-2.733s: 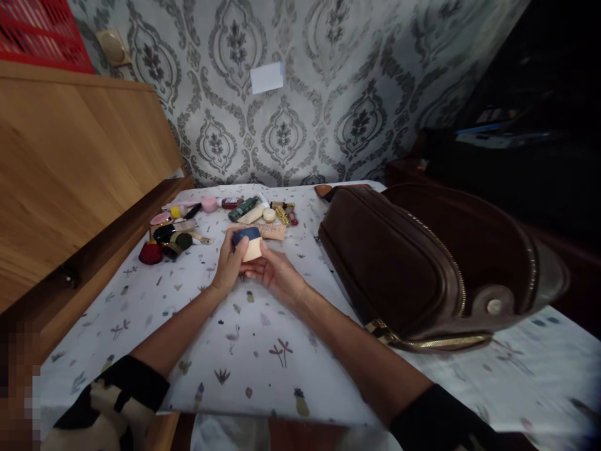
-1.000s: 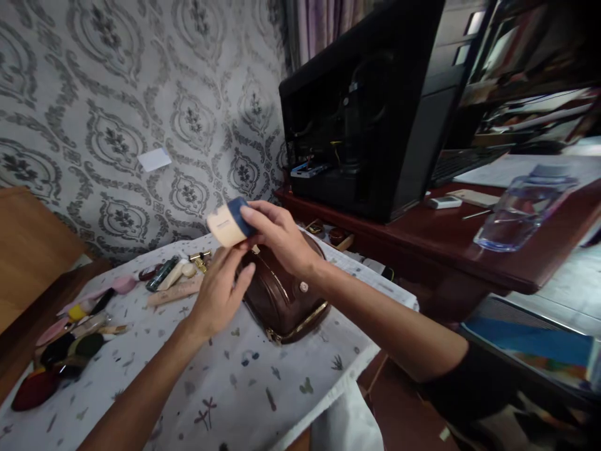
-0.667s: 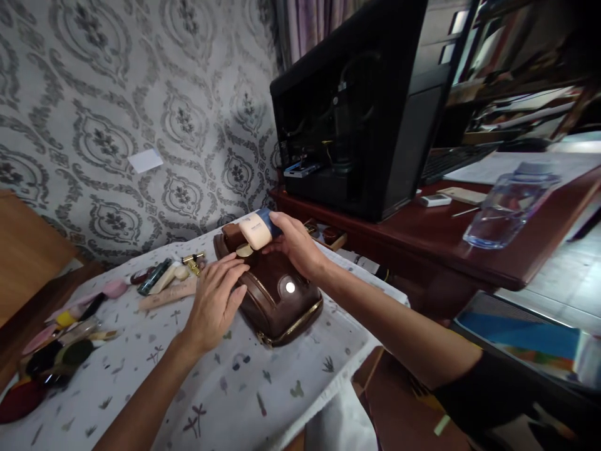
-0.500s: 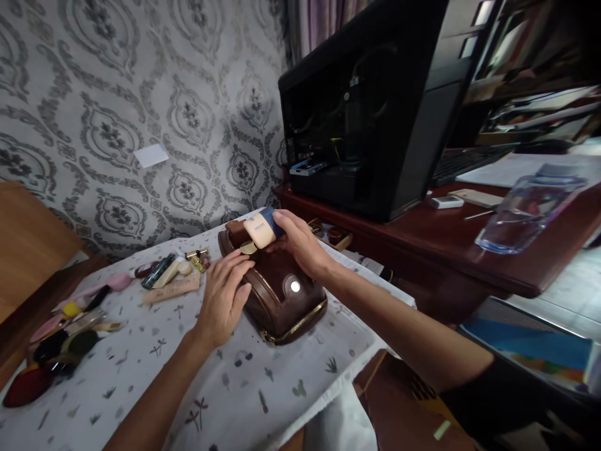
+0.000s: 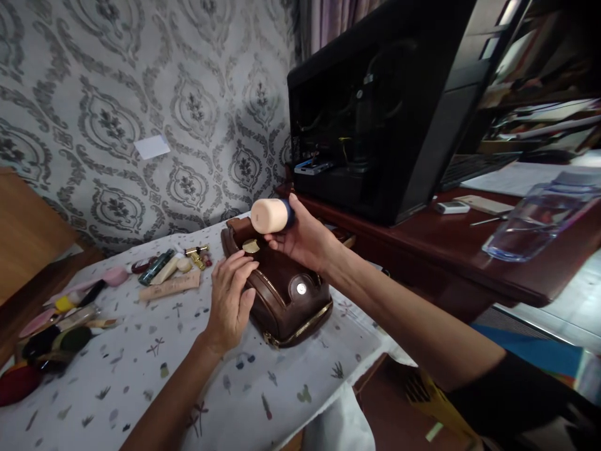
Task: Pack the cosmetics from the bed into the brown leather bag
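A brown leather bag [image 5: 291, 313] with brass zips lies on the patterned white cloth. My right hand [image 5: 310, 241] holds a cream-coloured bottle [image 5: 268, 216] by its dark blue cap end, tilted on its side above the bag, its base facing left. Fingers of my left hand [image 5: 230, 300] lie stretched along the bag's left side, close to a gold-coloured metal plate [image 5: 250, 247] on the flap. The bag's far right side is hidden behind my right hand.
Left on the cloth [image 5: 188, 363] are a beige tube [image 5: 169, 286], a dark green tube [image 5: 156, 267], gold lipstick-like tubes [image 5: 197, 255] and several make-up brushes [image 5: 77, 338]. A black computer case [image 5: 361, 138] and a clear plastic bottle [image 5: 535, 219] stand on the red-brown desk [image 5: 451, 250].
My right hand has lifted the bottle slightly and turned it so its base faces me more. My left hand stays on the bag. The camera view has shifted a little.
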`<state>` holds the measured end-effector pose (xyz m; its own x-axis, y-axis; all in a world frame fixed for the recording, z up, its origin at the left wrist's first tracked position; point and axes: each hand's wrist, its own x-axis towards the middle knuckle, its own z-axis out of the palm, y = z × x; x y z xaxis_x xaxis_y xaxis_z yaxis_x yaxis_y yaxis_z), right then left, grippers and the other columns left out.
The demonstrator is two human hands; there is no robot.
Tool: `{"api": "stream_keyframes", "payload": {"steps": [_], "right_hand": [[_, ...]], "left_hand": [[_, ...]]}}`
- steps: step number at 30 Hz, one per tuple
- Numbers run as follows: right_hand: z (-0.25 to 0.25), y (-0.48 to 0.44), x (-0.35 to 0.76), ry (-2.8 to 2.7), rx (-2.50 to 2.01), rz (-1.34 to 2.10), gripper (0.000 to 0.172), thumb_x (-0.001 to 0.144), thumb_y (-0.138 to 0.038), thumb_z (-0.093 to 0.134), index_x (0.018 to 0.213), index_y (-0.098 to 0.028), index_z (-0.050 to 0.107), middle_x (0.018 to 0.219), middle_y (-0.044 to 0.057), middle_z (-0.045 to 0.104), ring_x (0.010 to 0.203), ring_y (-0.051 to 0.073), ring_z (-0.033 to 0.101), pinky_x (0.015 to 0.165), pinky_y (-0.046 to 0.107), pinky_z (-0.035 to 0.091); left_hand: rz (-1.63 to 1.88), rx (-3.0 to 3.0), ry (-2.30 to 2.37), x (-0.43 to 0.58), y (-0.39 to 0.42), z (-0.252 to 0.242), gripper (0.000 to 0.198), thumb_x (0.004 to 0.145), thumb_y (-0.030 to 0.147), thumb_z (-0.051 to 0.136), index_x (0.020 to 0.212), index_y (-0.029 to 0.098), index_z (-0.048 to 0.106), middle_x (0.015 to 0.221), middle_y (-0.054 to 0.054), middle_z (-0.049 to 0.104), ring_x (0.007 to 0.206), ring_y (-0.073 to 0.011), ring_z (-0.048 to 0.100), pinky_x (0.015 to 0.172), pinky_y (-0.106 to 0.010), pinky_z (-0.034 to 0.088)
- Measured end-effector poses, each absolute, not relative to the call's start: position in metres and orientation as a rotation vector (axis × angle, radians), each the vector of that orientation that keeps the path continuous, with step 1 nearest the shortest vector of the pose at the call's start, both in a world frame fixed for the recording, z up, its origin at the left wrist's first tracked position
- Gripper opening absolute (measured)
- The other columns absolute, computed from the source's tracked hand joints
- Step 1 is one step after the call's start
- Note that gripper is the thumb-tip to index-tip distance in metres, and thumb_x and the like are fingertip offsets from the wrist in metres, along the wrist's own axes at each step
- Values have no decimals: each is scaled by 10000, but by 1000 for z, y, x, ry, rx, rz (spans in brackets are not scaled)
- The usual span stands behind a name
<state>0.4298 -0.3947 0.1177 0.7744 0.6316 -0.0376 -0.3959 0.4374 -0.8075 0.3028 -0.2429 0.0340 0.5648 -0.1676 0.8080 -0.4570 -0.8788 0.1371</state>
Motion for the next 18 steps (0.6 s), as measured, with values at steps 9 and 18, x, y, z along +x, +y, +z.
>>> {"api": "stream_keyframes", "payload": {"steps": [9,18], "right_hand": [[104,-390,432,-442,-1238,422,288,963,-458,605,1023,-179,564,807,11,642,576,107,580,476,196,467],[97,-378,437,-825,-2529,205,555,850,-329,782,1289,-77,553,1319,235,637,1215,331,639,964,350,512]], "left_hand": [[1230,2459,-522,302,-242,33,375,1071,361,302,1321,206,535,1299,-117,618,1368,-252,472,1168,-456,313],[1253,2463,-526,303,-241,32,381,1070,374,301,1330,211,527,1291,-121,621,1360,-258,484,1151,-468,332]]}}
